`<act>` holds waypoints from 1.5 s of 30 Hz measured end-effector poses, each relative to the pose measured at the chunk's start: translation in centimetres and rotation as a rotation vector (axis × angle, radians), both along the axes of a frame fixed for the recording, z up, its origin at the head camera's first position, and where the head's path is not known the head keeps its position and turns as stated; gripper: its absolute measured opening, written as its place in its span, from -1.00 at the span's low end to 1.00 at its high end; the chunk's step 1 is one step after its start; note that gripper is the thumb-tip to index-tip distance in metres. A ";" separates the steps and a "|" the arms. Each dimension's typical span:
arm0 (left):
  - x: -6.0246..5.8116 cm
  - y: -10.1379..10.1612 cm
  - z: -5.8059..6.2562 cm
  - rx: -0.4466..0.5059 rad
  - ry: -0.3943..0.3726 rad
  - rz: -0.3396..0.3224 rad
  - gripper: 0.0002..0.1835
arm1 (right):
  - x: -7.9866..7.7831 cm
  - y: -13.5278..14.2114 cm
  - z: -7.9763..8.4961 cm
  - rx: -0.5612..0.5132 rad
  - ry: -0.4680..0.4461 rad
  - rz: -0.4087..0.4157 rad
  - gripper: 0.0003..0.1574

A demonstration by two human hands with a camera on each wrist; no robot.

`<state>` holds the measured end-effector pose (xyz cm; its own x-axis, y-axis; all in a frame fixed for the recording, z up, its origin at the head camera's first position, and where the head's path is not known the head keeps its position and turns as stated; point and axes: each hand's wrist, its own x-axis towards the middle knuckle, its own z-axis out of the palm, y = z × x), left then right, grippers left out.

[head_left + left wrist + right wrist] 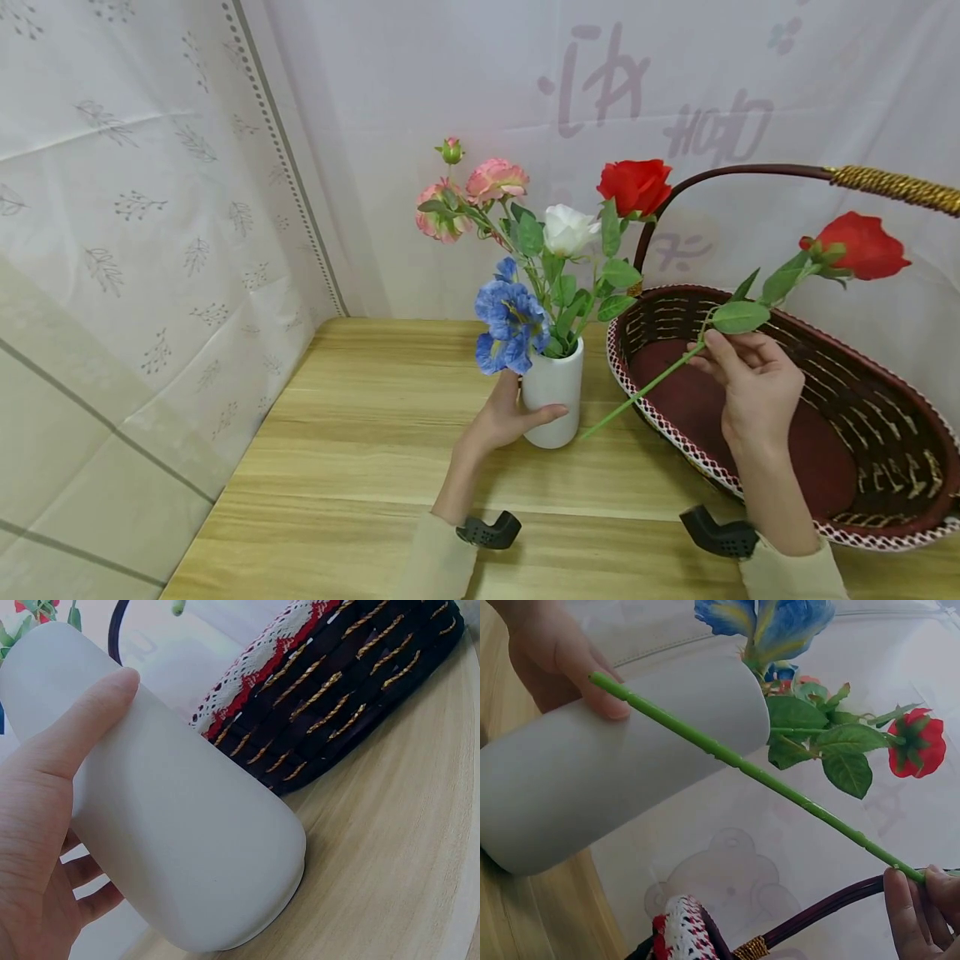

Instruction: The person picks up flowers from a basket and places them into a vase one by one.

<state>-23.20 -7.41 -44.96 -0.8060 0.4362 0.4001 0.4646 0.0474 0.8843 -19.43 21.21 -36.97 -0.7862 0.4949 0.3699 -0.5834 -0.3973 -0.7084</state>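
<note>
A white vase stands upright on the table, holding blue, pink, white and red artificial flowers. My left hand grips it from the left, thumb across the front, as the left wrist view also shows. Between thumb and fingers, my right hand pinches the green stem of a red rose over the basket. The stem slants down-left, its cut end near the vase's base in the head view. In the right wrist view the stem crosses in front of the vase.
A dark woven basket with lace trim and an arched handle stands right of the vase. Patterned white curtains hang behind and to the left of the wooden table. Black wrist devices sit on both forearms.
</note>
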 end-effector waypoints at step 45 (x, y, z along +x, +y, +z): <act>-1.3 0.1 -2.0 -0.066 0.030 0.039 0.06 | 1.9 -3.5 4.0 -0.189 0.413 -0.161 -0.80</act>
